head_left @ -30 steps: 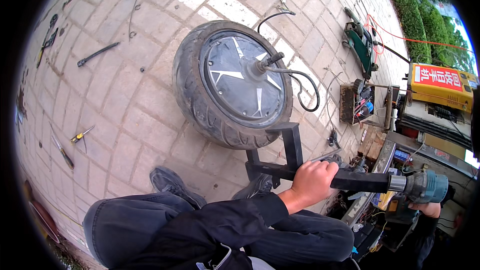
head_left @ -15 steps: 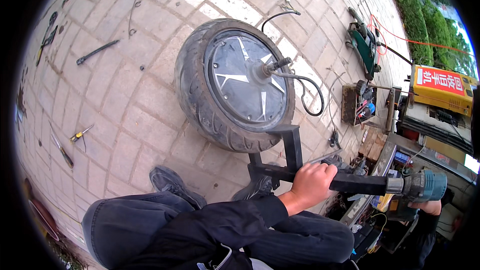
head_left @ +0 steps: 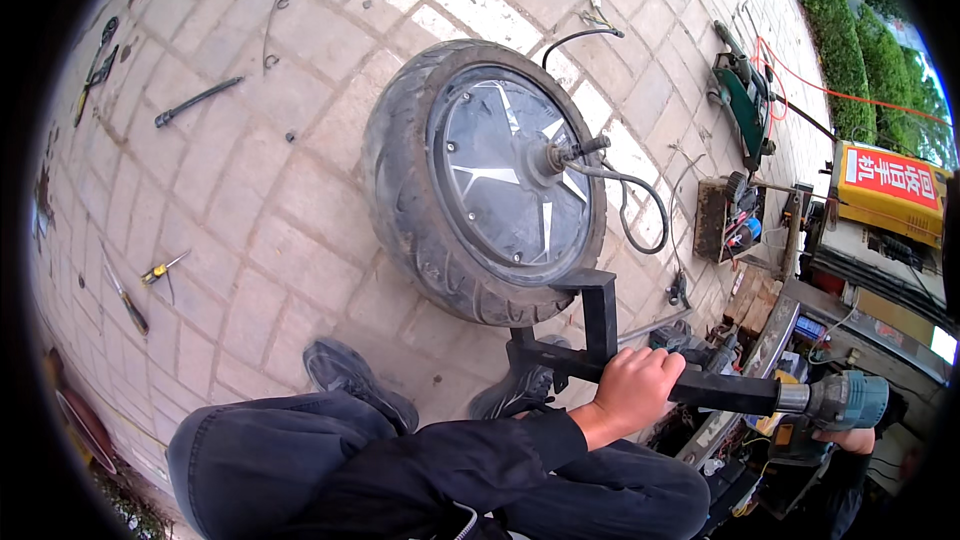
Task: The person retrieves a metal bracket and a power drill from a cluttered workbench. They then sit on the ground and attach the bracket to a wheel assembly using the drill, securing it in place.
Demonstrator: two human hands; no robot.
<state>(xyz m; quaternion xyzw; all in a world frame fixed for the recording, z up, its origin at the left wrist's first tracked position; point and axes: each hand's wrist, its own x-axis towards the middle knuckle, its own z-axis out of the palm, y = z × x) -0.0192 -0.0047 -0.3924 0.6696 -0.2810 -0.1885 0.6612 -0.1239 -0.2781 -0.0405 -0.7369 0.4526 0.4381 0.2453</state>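
Note:
A wheel with a black tyre and a dark hub cover marked with a white star lies tilted on the paving, its threaded axle stub and black cable facing up. Against the tyre's near edge rests a black square-tube fork bracket. My left hand is wrapped round the bracket's long tube. A teal impact wrench with a metal socket meets the tube's right end. Under the wrench, my right hand grips its lower part, with most fingers hidden.
To the left lie a dark bar, a yellow-handled screwdriver, a second screwdriver and pliers. Right of the wheel stand a green floor jack and a toolbox. A cluttered cart with a yellow box is at right.
The view has shifted slightly. The wrench end of the tube has tipped a little lower in the picture, and both hands keep their holds.

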